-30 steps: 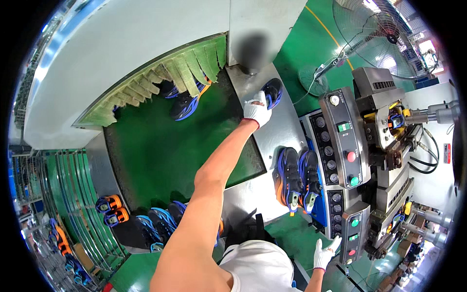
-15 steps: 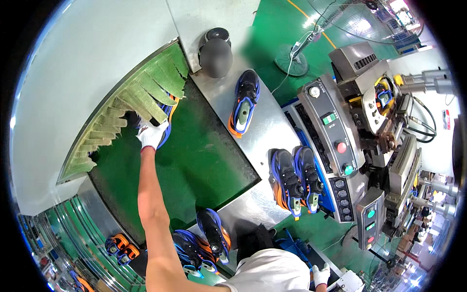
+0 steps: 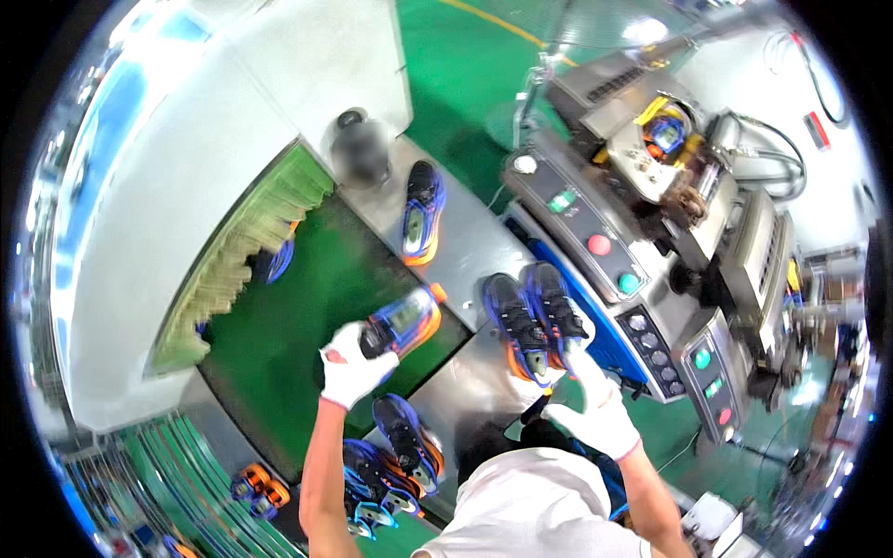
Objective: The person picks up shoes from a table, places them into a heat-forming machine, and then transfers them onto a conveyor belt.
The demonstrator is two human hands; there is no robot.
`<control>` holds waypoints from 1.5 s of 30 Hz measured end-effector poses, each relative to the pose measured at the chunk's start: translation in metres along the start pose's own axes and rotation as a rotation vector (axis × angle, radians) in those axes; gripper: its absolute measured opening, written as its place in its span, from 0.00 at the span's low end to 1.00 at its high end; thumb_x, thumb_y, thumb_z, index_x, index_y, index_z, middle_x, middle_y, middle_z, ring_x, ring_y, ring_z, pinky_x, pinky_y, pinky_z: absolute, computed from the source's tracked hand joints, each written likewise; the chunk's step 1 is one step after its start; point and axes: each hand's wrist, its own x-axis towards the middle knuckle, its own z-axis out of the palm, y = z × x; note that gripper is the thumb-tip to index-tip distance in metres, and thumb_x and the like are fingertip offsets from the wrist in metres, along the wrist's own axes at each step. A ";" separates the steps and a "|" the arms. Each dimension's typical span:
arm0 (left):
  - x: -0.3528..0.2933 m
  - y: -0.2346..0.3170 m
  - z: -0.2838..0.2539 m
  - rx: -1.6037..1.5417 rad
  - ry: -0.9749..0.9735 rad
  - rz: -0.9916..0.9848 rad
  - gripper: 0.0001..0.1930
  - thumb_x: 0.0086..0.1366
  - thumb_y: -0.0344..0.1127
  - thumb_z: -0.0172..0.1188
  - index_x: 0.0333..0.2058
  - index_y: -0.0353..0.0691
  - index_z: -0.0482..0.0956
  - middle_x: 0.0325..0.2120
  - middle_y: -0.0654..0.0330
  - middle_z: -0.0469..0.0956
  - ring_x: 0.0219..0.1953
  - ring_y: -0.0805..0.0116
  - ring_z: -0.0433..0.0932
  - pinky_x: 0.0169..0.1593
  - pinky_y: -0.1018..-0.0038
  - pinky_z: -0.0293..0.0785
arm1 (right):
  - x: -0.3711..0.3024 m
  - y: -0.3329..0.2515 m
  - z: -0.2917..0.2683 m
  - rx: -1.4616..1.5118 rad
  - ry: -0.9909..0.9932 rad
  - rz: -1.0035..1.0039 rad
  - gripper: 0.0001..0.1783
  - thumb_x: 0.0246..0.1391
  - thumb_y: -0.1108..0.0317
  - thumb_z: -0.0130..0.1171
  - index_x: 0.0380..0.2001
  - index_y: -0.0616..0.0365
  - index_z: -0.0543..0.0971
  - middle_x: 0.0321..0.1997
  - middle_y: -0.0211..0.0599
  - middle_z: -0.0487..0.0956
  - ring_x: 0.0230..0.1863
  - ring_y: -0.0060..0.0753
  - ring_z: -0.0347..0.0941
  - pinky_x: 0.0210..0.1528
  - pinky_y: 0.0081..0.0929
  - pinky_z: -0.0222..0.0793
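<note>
My left hand (image 3: 355, 365), in a white glove, grips a black sneaker (image 3: 409, 321) with blue and orange sole parts above the green conveyor belt (image 3: 307, 372). The sneaker's toe is partly hidden by the hand. A pair of matching sneakers stands on the metal table edge to the right: a left sneaker (image 3: 513, 321) and a right sneaker (image 3: 554, 307). Beside the right one is my right hand (image 3: 600, 409), also gloved, thumb and fingers spread; whether the fingertips touch it I cannot tell. Another sneaker (image 3: 423, 214) sits farther along the metal ledge.
Green curtain strips (image 3: 251, 251) hang at the machine opening, with part of a blue-orange shoe (image 3: 281, 260) beneath. Several sneakers (image 3: 400, 465) lie near my body. A press machine with a button panel (image 3: 581, 223) borders the right. Orange-soled shoes (image 3: 260, 491) sit by the rollers (image 3: 177, 484).
My left hand has drawn back from the curtain strips toward me and now holds a sneaker. My right hand has risen from the lower right to beside the pair. The view has shifted.
</note>
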 end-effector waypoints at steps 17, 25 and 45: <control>0.148 0.478 0.066 0.006 -0.076 1.088 0.30 0.57 0.41 0.74 0.56 0.35 0.77 0.54 0.46 0.78 0.56 0.50 0.79 0.61 0.60 0.74 | -0.027 0.132 -0.179 1.316 -0.031 0.361 0.38 0.51 0.73 0.72 0.66 0.60 0.72 0.56 0.36 0.81 0.52 0.26 0.78 0.54 0.28 0.77; 0.348 0.581 0.245 0.279 -0.018 0.716 0.47 0.59 0.62 0.65 0.68 0.38 0.62 0.64 0.44 0.68 0.65 0.45 0.69 0.66 0.55 0.65 | -0.117 0.186 -0.193 1.784 0.479 0.093 0.59 0.41 0.80 0.73 0.76 0.62 0.54 0.77 0.46 0.61 0.72 0.45 0.63 0.69 0.43 0.67; 0.151 0.433 0.059 -0.127 0.136 0.407 0.31 0.50 0.38 0.78 0.51 0.34 0.75 0.39 0.52 0.83 0.41 0.62 0.85 0.49 0.66 0.80 | 0.074 0.153 -0.254 1.516 0.706 0.288 0.13 0.54 0.75 0.69 0.43 0.66 0.81 0.40 0.37 0.84 0.38 0.29 0.81 0.44 0.26 0.79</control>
